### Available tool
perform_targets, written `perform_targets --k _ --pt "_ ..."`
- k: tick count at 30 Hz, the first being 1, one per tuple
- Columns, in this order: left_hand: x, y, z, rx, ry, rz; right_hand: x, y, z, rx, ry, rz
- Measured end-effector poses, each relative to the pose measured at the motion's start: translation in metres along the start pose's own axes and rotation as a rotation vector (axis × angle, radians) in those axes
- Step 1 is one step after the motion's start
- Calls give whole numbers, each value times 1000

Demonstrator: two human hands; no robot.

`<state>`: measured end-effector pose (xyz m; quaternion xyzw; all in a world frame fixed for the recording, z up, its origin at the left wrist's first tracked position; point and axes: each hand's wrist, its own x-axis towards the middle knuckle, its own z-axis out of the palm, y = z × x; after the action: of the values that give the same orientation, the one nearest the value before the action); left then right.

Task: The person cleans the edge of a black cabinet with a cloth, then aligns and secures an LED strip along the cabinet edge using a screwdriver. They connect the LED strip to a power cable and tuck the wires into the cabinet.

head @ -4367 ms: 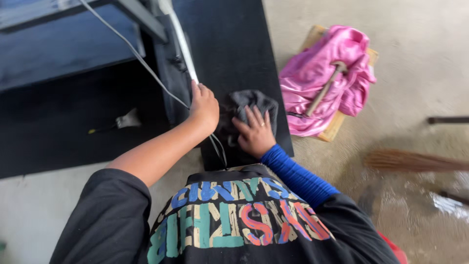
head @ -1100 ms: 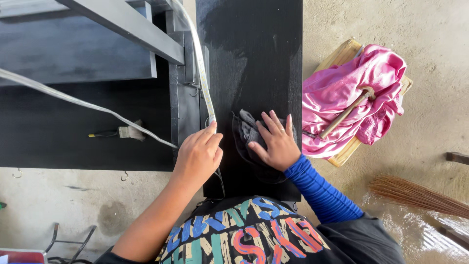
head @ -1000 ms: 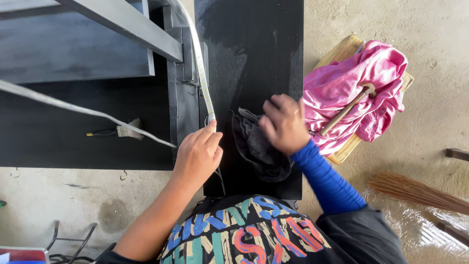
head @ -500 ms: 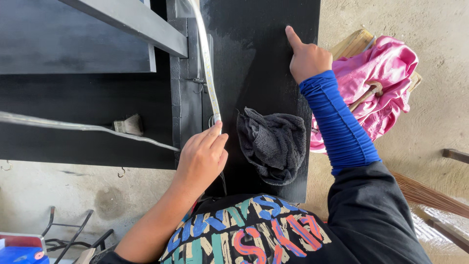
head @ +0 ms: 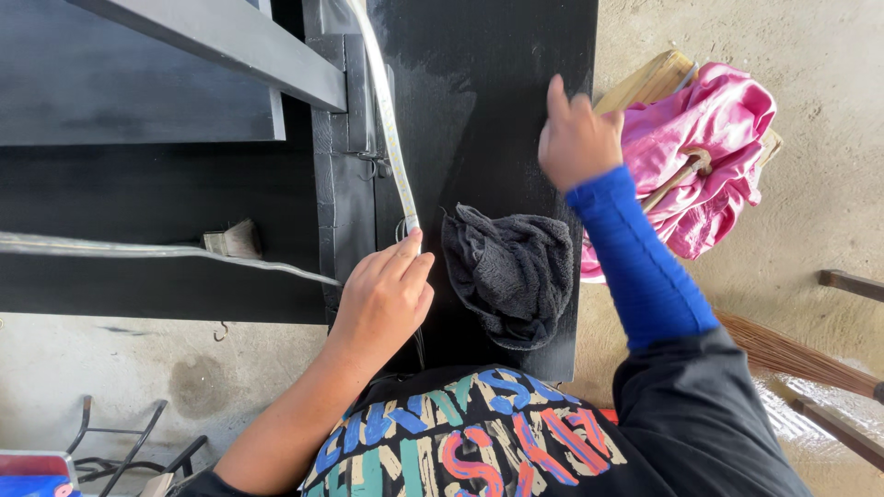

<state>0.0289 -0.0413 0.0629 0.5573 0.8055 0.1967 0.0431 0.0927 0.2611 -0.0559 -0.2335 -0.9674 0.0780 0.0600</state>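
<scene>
Black painted desk [head: 488, 101] with a dark grey rag [head: 511, 271] bunched up near its front edge, so no real long axis to it. Left hand [head: 387, 299] lies flat just left of the rag, fingers loosely together, fingertips pinning the end of a white strip [head: 387, 120]. That strip runs lengthwise away from the person, up the desk. Right hand [head: 578, 138], blue sleeve, is raised above and right of the rag, well clear of it, loosely curled and holding nothing. Pink cloth [head: 709, 156] sits on a wooden crate to the right.
</scene>
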Motion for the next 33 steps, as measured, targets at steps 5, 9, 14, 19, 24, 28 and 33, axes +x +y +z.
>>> perform_targets --k 5,9,14,19,24,28,33 --pt "-3 -4 -2 -37 13 -8 -118 -67 -47 474 22 -316" --pt "-5 -7 -5 -48 11 12 -128 -83 -33 396 -48 -578" --pt "-9 -6 -6 -61 36 14 -40 -27 9 475 34 -543" --pt "-10 0 -2 -87 51 14 27 -27 38 391 259 -267" --pt "-18 10 -10 -148 87 84 -21 -56 43 362 293 -123" --pt "-39 9 -31 -303 158 84 -109 -73 21 331 215 -184" --pt "-65 -17 -52 -395 276 -184 -184 -97 -23 236 29 -143"
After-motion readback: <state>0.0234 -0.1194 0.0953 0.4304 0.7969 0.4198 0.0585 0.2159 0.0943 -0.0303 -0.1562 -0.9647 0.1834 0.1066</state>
